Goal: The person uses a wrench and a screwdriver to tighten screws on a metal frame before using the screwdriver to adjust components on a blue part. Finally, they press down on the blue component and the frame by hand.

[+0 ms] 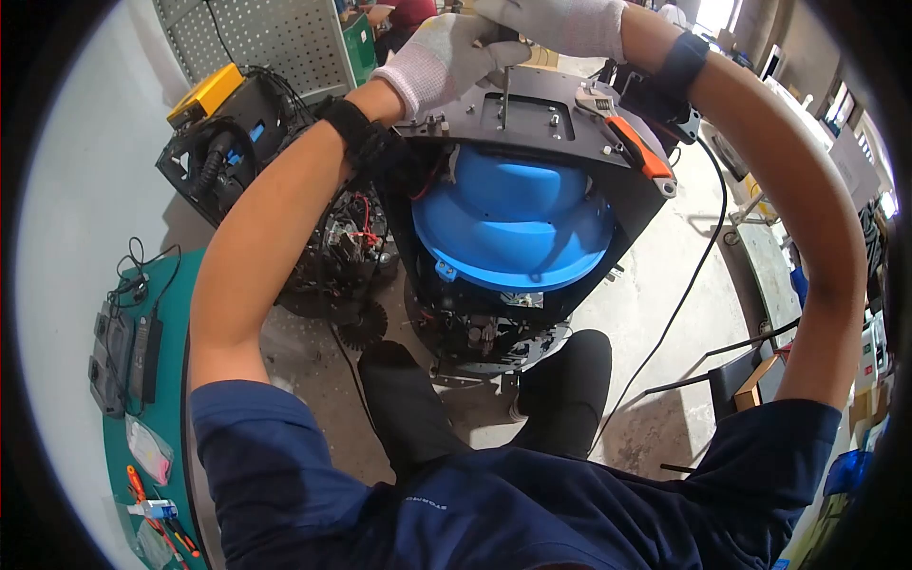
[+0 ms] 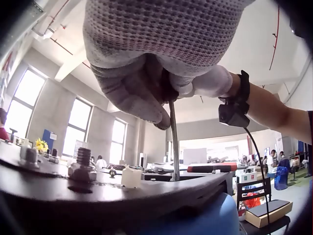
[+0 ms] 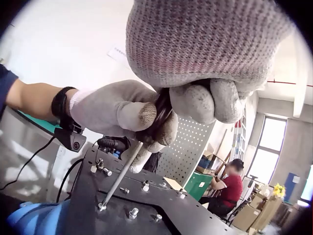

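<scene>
Both hands wear pale knitted gloves and meet on one screwdriver (image 3: 122, 174), held steeply over a black plate (image 1: 570, 142). My left hand (image 1: 451, 59) pinches its dark handle low down, between thumb and fingers. Above it, my right hand (image 1: 570, 27) has its fingers curled round the handle's upper part, mostly hiding it. In the right wrist view the metal shaft slants down to a small screw (image 3: 101, 207) in the plate. Several bolts and nuts stand up from the plate, among them a large threaded bolt (image 2: 83, 169) near the left hand.
An adjustable wrench (image 1: 638, 142) with an orange handle lies on the plate's right side. Below sits a blue rounded shell (image 1: 513, 223). Wired machinery (image 1: 351, 233) stands left, beside a green table (image 1: 180, 313) with tools. A black cable (image 1: 679, 304) hangs from the right wrist.
</scene>
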`<action>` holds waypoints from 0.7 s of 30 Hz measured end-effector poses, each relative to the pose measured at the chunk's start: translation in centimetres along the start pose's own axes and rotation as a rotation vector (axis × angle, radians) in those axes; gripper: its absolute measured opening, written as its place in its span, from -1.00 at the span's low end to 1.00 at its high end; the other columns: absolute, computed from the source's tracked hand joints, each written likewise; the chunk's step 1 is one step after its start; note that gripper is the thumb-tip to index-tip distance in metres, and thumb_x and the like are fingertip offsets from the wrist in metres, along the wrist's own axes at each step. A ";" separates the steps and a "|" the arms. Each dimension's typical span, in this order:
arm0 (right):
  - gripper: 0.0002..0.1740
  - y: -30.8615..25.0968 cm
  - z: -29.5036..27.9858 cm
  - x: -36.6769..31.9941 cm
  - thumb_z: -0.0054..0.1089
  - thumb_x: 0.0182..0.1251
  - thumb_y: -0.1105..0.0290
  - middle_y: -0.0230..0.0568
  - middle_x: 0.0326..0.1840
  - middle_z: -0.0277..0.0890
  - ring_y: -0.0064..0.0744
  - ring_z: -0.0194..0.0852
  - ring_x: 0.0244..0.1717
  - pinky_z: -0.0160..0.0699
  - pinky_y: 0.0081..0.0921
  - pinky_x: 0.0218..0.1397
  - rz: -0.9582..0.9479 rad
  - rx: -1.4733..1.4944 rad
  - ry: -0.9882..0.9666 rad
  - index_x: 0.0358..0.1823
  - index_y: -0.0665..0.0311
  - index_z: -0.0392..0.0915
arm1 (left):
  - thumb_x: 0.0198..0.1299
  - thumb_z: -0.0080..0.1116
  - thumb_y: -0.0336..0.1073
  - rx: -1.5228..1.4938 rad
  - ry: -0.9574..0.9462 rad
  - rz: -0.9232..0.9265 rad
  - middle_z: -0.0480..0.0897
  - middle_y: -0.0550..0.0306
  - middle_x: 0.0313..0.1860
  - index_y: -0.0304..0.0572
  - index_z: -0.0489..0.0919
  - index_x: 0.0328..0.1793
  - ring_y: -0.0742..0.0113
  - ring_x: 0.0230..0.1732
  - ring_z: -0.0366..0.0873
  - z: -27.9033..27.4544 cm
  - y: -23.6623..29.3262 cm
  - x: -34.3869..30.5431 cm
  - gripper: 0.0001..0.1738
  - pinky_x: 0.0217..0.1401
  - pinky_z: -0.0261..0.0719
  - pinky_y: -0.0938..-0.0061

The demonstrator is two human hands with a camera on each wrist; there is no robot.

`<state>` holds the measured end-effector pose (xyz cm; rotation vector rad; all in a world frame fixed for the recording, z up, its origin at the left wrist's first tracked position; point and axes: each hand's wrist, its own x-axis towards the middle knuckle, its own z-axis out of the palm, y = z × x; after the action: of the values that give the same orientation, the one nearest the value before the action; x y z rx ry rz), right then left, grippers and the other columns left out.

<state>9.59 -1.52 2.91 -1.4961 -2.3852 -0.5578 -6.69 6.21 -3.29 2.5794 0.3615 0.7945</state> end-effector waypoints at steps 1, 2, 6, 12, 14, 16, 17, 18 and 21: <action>-0.70 0.2 0.1 0.0 -0.08 0.52 0.28 0.14 -0.24 0.60 0.19 0.61 -0.13 0.54 -0.08 -0.01 -0.046 -0.032 0.009 -0.21 0.33 0.56 | 0.37 0.21 0.08 -0.002 -0.007 0.011 0.77 0.02 -0.23 -0.39 0.67 0.03 0.34 -0.17 0.76 -0.1 0.2 -0.1 -0.45 -0.05 0.70 0.48; -0.71 0.4 0.2 0.1 -0.08 0.52 0.28 0.14 -0.25 0.59 0.19 0.61 -0.14 0.54 -0.07 -0.02 -0.091 -0.064 0.017 -0.22 0.33 0.56 | 0.37 0.21 0.08 -0.002 -0.005 0.010 0.77 0.02 -0.23 -0.39 0.67 0.03 0.34 -0.17 0.76 0.0 -0.1 0.0 -0.45 -0.05 0.70 0.48; -0.71 -0.4 -0.3 0.0 -0.08 0.52 0.28 0.12 -0.26 0.58 0.19 0.60 -0.16 0.53 -0.07 -0.03 0.023 -0.023 -0.003 -0.23 0.33 0.55 | 0.38 0.20 0.08 0.061 0.035 -0.029 0.77 0.01 -0.24 -0.39 0.67 0.02 0.32 -0.17 0.76 0.1 -0.7 0.4 -0.45 -0.03 0.69 0.45; -0.73 0.3 0.2 0.0 -0.06 0.49 0.31 0.10 -0.24 0.56 0.15 0.60 -0.17 0.56 -0.09 -0.05 -0.083 -0.108 0.034 -0.23 0.34 0.55 | 0.39 0.17 0.10 0.075 0.018 0.003 0.77 -0.01 -0.25 -0.38 0.68 -0.03 0.31 -0.17 0.76 0.2 -1.0 0.6 -0.45 -0.01 0.69 0.43; -0.75 0.9 0.4 0.3 0.00 0.43 0.32 0.07 -0.22 0.56 0.10 0.61 -0.17 0.59 -0.12 -0.06 -0.284 -0.343 0.027 -0.25 0.36 0.56 | 0.40 0.17 0.10 0.079 0.005 -0.008 0.77 -0.02 -0.25 -0.38 0.68 -0.04 0.31 -0.17 0.76 -0.2 -0.6 0.5 -0.45 0.00 0.69 0.43; -0.76 1.3 0.4 0.5 0.03 0.40 0.31 0.06 -0.22 0.55 0.08 0.62 -0.17 0.60 -0.14 -0.06 -0.287 -0.397 0.001 -0.25 0.37 0.56 | 0.40 0.16 0.10 0.099 -0.036 -0.024 0.78 -0.04 -0.25 -0.37 0.68 -0.04 0.29 -0.16 0.76 -0.5 -0.3 0.5 -0.45 0.01 0.69 0.41; -0.76 1.3 0.4 0.5 0.06 0.37 0.31 0.04 -0.22 0.54 0.06 0.62 -0.17 0.61 -0.16 -0.07 -0.289 -0.452 -0.026 -0.24 0.37 0.57 | 0.40 0.16 0.10 0.100 -0.036 -0.024 0.78 -0.04 -0.25 -0.37 0.68 -0.04 0.29 -0.16 0.76 -0.5 -0.3 0.5 -0.45 0.01 0.69 0.41; -0.76 1.2 0.4 0.5 0.06 0.37 0.31 0.04 -0.22 0.54 0.06 0.62 -0.17 0.61 -0.16 -0.07 -0.288 -0.452 -0.027 -0.24 0.37 0.57 | 0.41 0.15 0.10 0.089 -0.036 -0.006 0.78 -0.05 -0.25 -0.36 0.69 -0.03 0.28 -0.15 0.76 -0.5 -0.4 0.5 -0.45 0.01 0.69 0.40; -0.75 1.1 0.5 0.5 0.08 0.36 0.30 0.04 -0.24 0.53 0.06 0.61 -0.19 0.62 -0.16 -0.08 -0.306 -0.472 -0.014 -0.23 0.38 0.58 | 0.42 0.14 0.09 0.091 -0.027 0.026 0.78 -0.06 -0.25 -0.36 0.69 -0.03 0.27 -0.15 0.77 -0.5 -0.8 0.5 -0.46 0.01 0.69 0.39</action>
<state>10.34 -0.44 2.90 -1.2919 -2.6343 -1.2566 -6.65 7.26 -3.06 2.6816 0.3649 0.7680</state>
